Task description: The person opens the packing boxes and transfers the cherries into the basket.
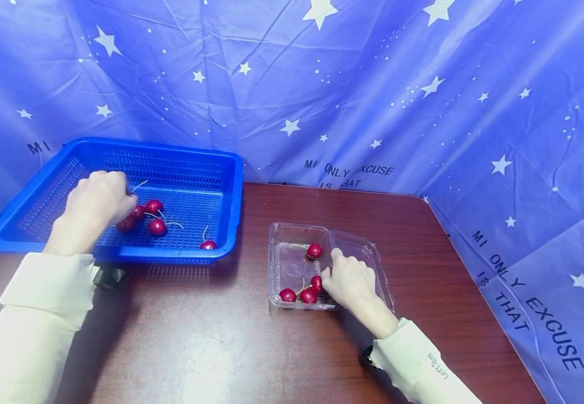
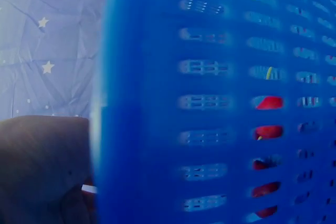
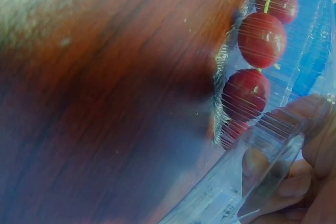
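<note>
My left hand (image 1: pixel 101 196) reaches down into the blue plastic basket (image 1: pixel 237 196), fingers pointing down beside several red cherries (image 1: pixel 157 226). A pale stem (image 1: pixel 141 184) shows at its fingertips. The fingertips are hidden, so I cannot tell whether they hold a cherry. My right hand (image 1: pixel 350 279) grips the hinge-side wall of a clear plastic clamshell container (image 1: pixel 274 269), its fingers curled around the plastic in the right wrist view. Inside the container, one cherry (image 1: pixel 314 251) sits toward the back and several more lie along the front wall, one right by my right hand.
The container's open lid (image 1: pixel 369 252) lies to the right, partly under my right hand. Another cherry (image 1: pixel 208 245) sits in the basket's front right corner. Both containers stand on a brown wooden table (image 1: pixel 191 336). A blue star-patterned cloth (image 1: pixel 292 101) hangs behind and to the right.
</note>
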Demonstrator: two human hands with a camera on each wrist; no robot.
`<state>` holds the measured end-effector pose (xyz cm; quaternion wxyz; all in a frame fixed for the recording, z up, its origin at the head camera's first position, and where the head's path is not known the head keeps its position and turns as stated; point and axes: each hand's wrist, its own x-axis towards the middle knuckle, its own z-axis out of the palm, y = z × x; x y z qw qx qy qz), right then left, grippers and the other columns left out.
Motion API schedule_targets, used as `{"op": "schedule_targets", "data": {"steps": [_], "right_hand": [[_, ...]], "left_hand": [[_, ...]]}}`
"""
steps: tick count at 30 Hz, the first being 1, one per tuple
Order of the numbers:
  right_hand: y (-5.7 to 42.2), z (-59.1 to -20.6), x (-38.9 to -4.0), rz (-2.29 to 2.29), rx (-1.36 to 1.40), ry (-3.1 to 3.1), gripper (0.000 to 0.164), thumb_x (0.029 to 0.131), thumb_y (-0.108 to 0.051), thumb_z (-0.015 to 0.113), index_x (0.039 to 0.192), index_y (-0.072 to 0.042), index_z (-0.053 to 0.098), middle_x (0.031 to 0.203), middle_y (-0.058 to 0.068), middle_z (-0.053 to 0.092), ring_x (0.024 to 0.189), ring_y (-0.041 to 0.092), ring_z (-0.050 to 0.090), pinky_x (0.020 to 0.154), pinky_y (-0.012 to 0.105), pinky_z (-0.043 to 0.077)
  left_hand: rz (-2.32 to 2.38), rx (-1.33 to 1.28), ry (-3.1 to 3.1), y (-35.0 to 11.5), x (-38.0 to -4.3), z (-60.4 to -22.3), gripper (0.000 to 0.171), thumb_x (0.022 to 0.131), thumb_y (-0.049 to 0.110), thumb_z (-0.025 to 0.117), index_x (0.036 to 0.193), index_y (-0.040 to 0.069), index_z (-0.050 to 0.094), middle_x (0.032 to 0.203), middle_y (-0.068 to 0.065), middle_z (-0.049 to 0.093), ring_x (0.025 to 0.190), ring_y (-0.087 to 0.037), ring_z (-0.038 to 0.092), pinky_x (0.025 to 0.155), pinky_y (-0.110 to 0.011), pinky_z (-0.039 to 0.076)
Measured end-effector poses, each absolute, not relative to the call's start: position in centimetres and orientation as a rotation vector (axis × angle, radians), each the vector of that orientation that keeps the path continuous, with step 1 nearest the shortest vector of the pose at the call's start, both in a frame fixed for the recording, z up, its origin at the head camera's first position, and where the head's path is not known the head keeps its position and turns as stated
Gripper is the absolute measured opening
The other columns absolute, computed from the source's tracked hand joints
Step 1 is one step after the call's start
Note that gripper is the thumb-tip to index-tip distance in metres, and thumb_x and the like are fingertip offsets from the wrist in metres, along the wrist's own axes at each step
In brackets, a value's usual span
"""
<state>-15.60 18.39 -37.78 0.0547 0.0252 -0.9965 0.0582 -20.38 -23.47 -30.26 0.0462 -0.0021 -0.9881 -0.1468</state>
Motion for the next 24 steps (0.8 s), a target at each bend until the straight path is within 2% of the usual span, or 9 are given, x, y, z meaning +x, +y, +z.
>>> {"op": "schedule_targets", "data": {"steps": [3, 10, 17, 24], "right_hand": [[18.4, -37.8, -15.6, 0.179, 0.076, -3.029, 0.018, 0.077, -0.023, 0.059, 0.080, -0.006, 0.053, 0.072, 0.024, 0.070, 0.064, 0.043, 0.064, 0.049, 0.053, 0.047], [18.5, -37.8, -15.6, 0.176, 0.071, -3.036, 0.019, 0.078, -0.023, 0.059, 0.080, -0.006, 0.053, 0.073, 0.024, 0.070, 0.065, 0.043, 0.063, 0.050, 0.054, 0.048], [18.5, -37.8, -15.5, 0.176, 0.072, -3.031, 0.018, 0.078, -0.023, 0.059, 0.080, -0.006, 0.053, 0.073, 0.024, 0.070, 0.064, 0.043, 0.063, 0.050, 0.054, 0.048], [18.5, -37.8, -15.6, 0.179, 0.081, -3.028, 0.018, 0.078, -0.022, 0.059, 0.080, -0.006, 0.053, 0.072, 0.024, 0.069, 0.063, 0.043, 0.063, 0.048, 0.053, 0.047]], "left_hand": [[-0.466, 0.042, -3.037, -23.3, -20.3, -30.5, 0.024, 0.082, 0.012, 0.054, 0.062, -0.001, 0.051, 0.075, -0.031, 0.057, 0.062, -0.044, 0.053, 0.048, -0.051, 0.044], [-0.488, 0.070, -3.077, -23.3, -20.2, -30.8, 0.025, 0.081, 0.012, 0.054, 0.059, 0.000, 0.050, 0.070, -0.028, 0.056, 0.061, -0.042, 0.052, 0.047, -0.048, 0.043], [-0.457, 0.054, -3.139, -23.1, -20.4, -31.4, 0.025, 0.085, 0.014, 0.057, 0.069, -0.006, 0.055, 0.079, -0.035, 0.060, 0.067, -0.048, 0.056, 0.052, -0.056, 0.049], [-0.455, 0.065, -3.189, -23.0, -20.4, -32.4, 0.024, 0.085, 0.015, 0.058, 0.069, -0.003, 0.055, 0.070, -0.025, 0.057, 0.062, -0.040, 0.054, 0.048, -0.048, 0.046]]}}
